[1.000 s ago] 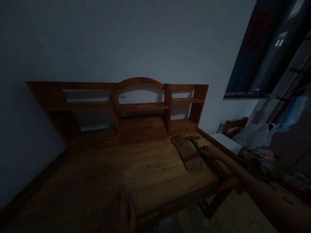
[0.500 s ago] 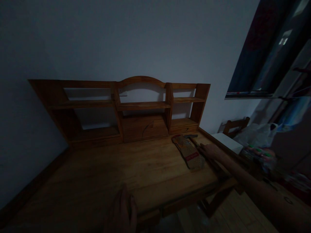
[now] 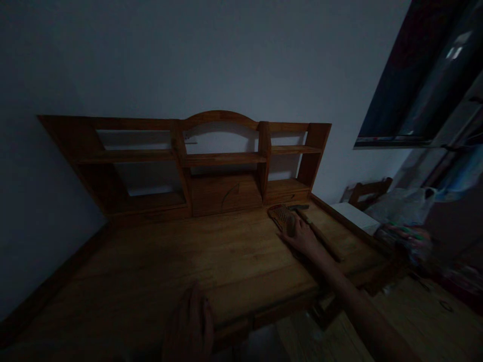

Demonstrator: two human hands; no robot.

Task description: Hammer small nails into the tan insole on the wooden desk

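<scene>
The room is dim. My right hand (image 3: 302, 236) lies on a patterned work glove (image 3: 281, 215) at the right side of the wooden desk (image 3: 226, 256), covering most of it, fingers curled over the fabric. A hammer (image 3: 317, 231) with a wooden handle lies just right of the glove, its head toward the shelf. My left hand (image 3: 188, 327) rests flat on the desk's front edge, fingers together and stretched forward, holding nothing.
A wooden shelf unit (image 3: 188, 161) with empty compartments stands along the desk's back against the wall. To the right are a wooden chair (image 3: 368, 190), a white board or box (image 3: 354, 213), plastic bags (image 3: 403, 206) and a dark window (image 3: 426, 75).
My right hand has moved left from beside the hammer handle onto the glove. The left hand has stayed on the desk edge. The view has tilted slightly.
</scene>
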